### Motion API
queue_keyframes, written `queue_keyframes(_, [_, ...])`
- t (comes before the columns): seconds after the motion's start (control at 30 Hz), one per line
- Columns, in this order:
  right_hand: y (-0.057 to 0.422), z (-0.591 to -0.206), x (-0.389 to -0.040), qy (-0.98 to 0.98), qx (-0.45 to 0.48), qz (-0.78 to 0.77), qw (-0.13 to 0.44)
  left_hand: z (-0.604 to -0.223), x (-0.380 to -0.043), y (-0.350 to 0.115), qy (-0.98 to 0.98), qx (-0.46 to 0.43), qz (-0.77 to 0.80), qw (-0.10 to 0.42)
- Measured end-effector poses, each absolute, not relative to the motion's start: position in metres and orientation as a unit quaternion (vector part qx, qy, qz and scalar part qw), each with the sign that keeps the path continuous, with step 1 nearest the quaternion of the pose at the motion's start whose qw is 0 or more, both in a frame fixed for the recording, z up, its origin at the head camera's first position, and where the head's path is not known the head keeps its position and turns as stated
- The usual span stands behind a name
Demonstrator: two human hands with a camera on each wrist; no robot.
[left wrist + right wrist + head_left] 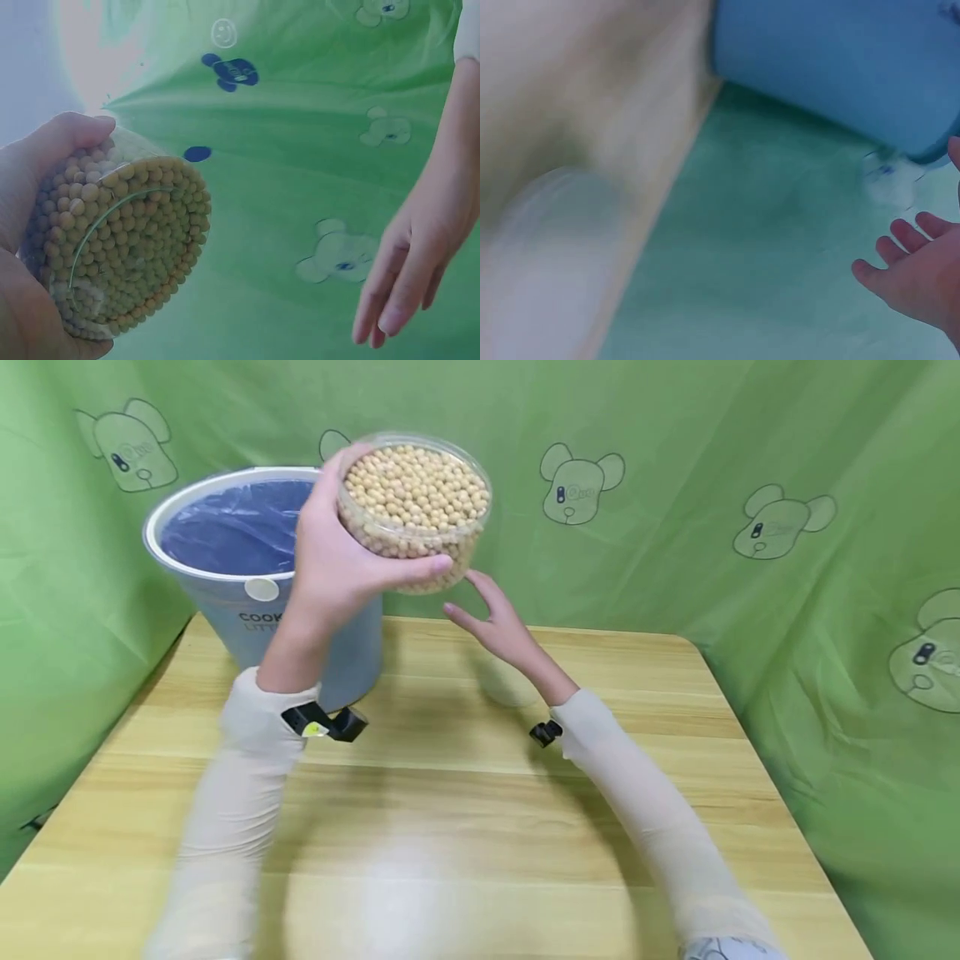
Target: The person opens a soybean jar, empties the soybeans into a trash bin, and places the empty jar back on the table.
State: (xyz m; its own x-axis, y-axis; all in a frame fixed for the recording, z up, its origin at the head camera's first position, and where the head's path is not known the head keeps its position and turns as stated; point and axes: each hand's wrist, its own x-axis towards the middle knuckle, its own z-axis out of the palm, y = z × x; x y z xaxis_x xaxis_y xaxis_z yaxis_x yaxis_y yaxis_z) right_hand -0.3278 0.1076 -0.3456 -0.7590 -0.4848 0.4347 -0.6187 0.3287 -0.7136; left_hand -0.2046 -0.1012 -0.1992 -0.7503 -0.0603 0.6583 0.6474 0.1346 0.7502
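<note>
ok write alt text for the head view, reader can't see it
A left hand grips a clear tub of beige beans above a wooden table, the empty right hand nearby. A blue bin with a plastic liner stands at left.

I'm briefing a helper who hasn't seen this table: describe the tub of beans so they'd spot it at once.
Find the wooden table and the big blue bin at its far left corner. Just right of the bin, raised above the table, the left hand grips a clear round tub. Unlike the solid-coloured bin, it is see-through and packed with small round beige beans.
</note>
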Motion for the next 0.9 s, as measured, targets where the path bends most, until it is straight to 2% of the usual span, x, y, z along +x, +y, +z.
queue_keyframes(0.27, [0.059,-0.298,-0.313,-0.782,0.403,0.456,0.136,-0.167,-0.193,-0.132,-0.713,-0.172,-0.603,0.315])
queue_keyframes(0.5, [0.032,-0.274,-0.31,-0.774,0.46,0.402,0.167,-0.159,-0.2,-0.158,-0.713,-0.134,-0.606,0.326])
queue_keyframes(0.9, [0.014,-0.267,-0.316,-0.794,0.459,0.367,0.156,-0.163,-0.229,-0.205,-0.75,-0.096,-0.584,0.296])
